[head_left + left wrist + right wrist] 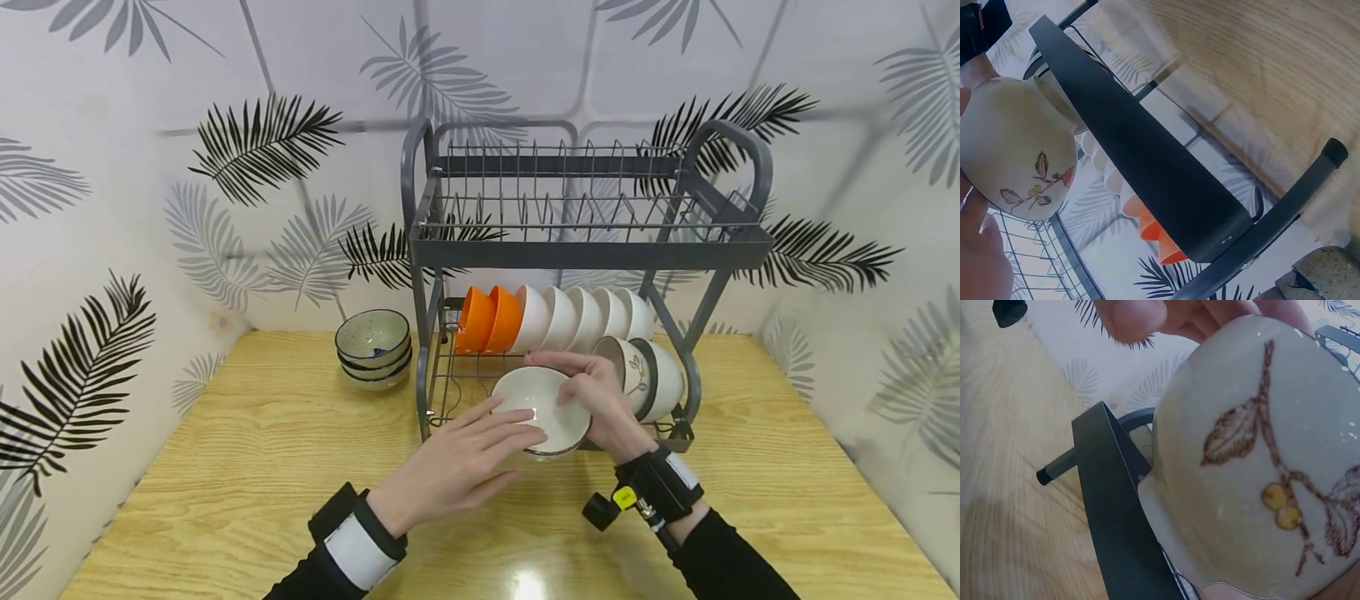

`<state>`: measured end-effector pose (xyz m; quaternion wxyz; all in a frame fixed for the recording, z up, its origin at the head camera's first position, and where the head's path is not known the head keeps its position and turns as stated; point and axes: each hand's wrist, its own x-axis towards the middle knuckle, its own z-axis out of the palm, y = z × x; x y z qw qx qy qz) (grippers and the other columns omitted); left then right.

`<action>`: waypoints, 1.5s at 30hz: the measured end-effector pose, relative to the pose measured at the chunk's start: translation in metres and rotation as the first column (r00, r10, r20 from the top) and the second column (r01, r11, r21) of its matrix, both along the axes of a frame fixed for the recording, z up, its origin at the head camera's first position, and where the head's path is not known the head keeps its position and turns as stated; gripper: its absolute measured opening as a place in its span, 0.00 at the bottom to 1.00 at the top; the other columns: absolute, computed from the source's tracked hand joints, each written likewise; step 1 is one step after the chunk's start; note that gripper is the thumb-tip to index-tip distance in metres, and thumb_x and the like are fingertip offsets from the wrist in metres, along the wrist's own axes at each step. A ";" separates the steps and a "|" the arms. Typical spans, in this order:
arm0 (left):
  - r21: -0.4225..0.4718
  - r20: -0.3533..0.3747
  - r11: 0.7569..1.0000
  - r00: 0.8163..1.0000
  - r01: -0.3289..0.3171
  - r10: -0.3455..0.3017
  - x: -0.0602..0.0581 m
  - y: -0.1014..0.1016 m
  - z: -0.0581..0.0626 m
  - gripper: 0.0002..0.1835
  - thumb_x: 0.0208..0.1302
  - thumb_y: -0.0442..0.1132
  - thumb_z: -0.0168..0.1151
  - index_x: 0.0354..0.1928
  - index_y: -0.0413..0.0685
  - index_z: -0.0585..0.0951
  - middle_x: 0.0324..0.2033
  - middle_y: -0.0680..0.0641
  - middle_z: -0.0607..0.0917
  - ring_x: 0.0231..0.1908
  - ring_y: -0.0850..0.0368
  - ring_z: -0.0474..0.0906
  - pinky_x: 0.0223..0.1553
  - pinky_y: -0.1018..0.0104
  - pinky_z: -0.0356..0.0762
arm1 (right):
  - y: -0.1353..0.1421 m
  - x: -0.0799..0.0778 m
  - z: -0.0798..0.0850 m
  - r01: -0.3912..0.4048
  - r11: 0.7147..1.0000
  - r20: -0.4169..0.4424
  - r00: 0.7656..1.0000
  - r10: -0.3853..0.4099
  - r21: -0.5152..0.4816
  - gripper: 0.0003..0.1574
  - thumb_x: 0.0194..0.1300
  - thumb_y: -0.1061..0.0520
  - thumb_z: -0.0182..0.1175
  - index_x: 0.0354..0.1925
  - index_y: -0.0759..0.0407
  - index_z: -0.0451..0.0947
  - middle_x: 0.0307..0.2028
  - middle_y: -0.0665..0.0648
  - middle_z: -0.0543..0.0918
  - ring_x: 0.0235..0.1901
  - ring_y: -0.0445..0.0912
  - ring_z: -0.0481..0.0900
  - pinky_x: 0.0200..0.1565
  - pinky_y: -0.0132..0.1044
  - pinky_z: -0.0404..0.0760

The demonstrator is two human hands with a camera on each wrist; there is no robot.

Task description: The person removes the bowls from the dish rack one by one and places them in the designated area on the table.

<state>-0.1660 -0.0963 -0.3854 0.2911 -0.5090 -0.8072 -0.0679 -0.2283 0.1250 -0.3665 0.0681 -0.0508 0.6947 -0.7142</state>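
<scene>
A cream bowl [551,410], its mouth toward the head camera, is held in front of the rack's lower shelf. My right hand [597,400] grips its right side, thumb over the rim inside and fingers along the far outside. My left hand [462,454] comes in from the left, its fingers stretched straight over the near-left rim and the thumb lower, beside the bowl. The left wrist view shows a painted twig on the bowl's outer wall [1022,150]; the right wrist view shows brown leaves and yellow berries on the bowl [1254,462].
The dark two-tier dish rack [592,254] has a bare upper tier. Orange bowls [476,321] and several white bowls [558,319] lean in a row below. Two larger bowls, one twig-patterned bowl [626,371], stand at front right. Stacked speckled bowls [373,342] sit left on the wooden table [247,467].
</scene>
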 end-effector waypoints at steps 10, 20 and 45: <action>-0.043 -0.023 0.999 0.999 0.031 -0.032 -0.002 0.004 0.004 0.13 0.60 0.48 0.73 0.46 0.59 0.86 0.43 0.62 0.90 0.52 0.66 0.84 0.74 0.62 0.67 | -0.007 0.006 -0.005 -0.059 0.998 0.028 0.998 0.059 -0.002 0.39 0.44 0.79 0.44 0.53 0.66 0.84 0.45 0.48 0.91 0.50 0.43 0.82 0.41 0.33 0.86; -0.070 -0.030 0.997 0.999 0.022 -0.025 0.000 0.003 0.005 0.05 0.64 0.48 0.68 0.38 0.59 0.86 0.32 0.64 0.89 0.36 0.69 0.83 0.49 0.73 0.82 | -0.010 0.009 -0.007 -0.056 0.998 0.014 0.998 0.056 0.014 0.40 0.43 0.79 0.45 0.55 0.67 0.83 0.47 0.50 0.91 0.49 0.44 0.84 0.42 0.33 0.84; 0.019 -0.152 1.000 0.988 0.004 -0.001 0.019 -0.043 0.030 0.07 0.56 0.47 0.72 0.33 0.57 0.84 0.24 0.64 0.84 0.27 0.68 0.80 0.38 0.73 0.81 | 0.012 0.035 0.006 -0.270 0.950 -0.228 0.926 0.301 0.160 0.25 0.79 0.54 0.47 0.67 0.64 0.72 0.68 0.61 0.76 0.69 0.49 0.73 0.71 0.41 0.72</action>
